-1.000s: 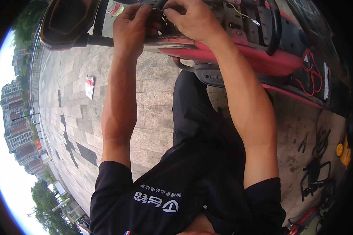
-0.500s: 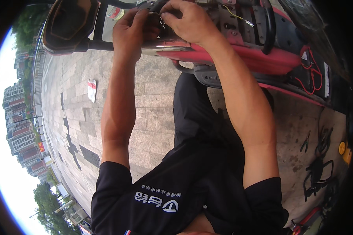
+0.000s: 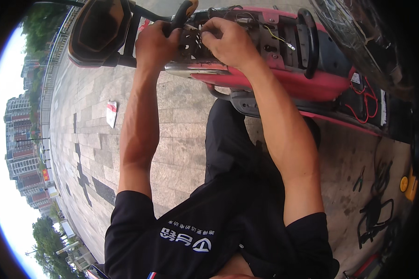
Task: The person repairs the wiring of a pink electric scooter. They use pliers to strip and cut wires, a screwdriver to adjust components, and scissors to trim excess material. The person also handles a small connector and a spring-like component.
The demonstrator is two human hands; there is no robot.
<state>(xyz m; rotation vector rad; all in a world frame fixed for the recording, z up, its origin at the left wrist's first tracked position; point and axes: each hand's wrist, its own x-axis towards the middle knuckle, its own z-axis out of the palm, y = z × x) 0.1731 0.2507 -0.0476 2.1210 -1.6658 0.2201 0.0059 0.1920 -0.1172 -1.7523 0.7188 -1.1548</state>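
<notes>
Both hands work at the far end: left hand (image 3: 154,46) wraps a black-handled tool (image 3: 180,18), right hand (image 3: 228,42) pinches small wiring on the red scooter's (image 3: 302,83) stripped rear. Panels off, wires loose; reassembly seemingly remains.

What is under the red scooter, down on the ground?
Under the red scooter lies grey stone paving, with the person's dark trouser leg below its edge. What sits directly beneath the body is covered by its panels.
</notes>
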